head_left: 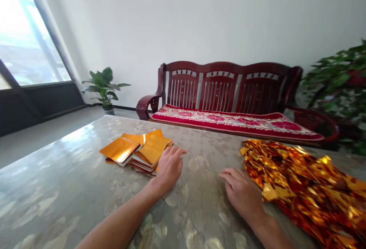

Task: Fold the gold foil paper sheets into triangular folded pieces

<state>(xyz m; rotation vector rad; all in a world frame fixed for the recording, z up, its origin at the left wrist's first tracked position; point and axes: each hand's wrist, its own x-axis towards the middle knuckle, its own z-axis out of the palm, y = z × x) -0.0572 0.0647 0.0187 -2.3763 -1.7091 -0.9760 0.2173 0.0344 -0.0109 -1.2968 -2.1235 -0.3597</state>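
Observation:
My left hand [170, 164] is at the right edge of a loose stack of gold foil paper sheets [153, 150], with its fingers stretched out and nothing visible in them. Whether it touches the sheets I cannot tell. The sheets lie fanned and overlapping, shiny gold on top with pale undersides. My right hand [243, 193] is low over the table, its fingers pointing left and loosely extended, holding nothing that shows. Just right of it spreads a large heap of folded gold foil papers [297, 180], crumpled-looking and glossy.
Both piles rest on a grey, marble-patterned table [197, 203] with a glossy top. Beyond its far edge stands a dark red wooden bench [219, 85] with a red floral cover [228, 120]. Potted plants [104, 85] flank the bench, and a window [31, 32] is at left.

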